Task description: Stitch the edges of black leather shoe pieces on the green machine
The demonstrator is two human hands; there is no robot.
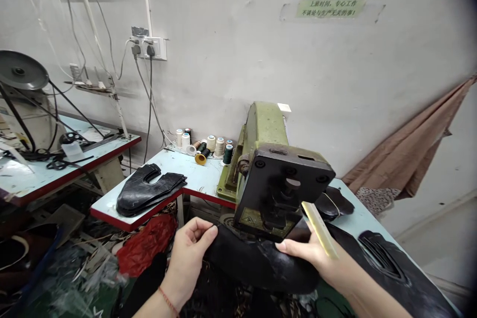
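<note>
A black leather piece [257, 263] lies under the head of a green sewing machine [268, 169]. My left hand [188, 258] pinches the piece's left edge, fingers curled closed on it. Over on the piece's right side, just below the machine's dark faceplate [286, 184], my right hand [313, 256] presses down with thumb and fingers. A pale yellow flat stick [320, 231] is held in that same hand, slanting up toward the machine.
A stack of black cut leather pieces [149, 190] lies on the light-blue table [194, 171] to the left. Thread spools [204, 146] stand by the wall. More black pieces [380, 253] lie at right. Red fabric [145, 246] and scraps fill the floor gap. Another machine [26, 104] stands far left.
</note>
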